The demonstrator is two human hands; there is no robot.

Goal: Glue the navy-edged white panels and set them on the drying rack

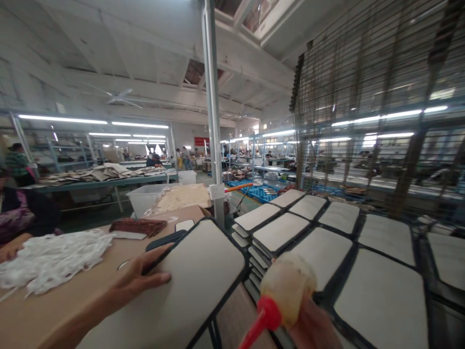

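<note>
My left hand (145,274) grips the left edge of a large pale panel (203,266) with a dark border, its thumb lying on the panel's face. The panel is tilted over the brown work surface. At the lower right, my right hand (312,322) is wrapped round a cloudy, yellowish squeeze bottle (286,281). The bottle's red nozzle (267,315) points down and to the left, near the panel's right edge. Right of the bottle lie several stacked, dark-edged pale panels (381,295) in rows.
White strips (58,257) lie heaped on the brown table (43,315) at the left, beside a person's hand (12,247). A brown folded bundle (138,226) and a dark piece lie farther back. A metal post (214,121) rises beyond the panel; a wire rack stands at the right.
</note>
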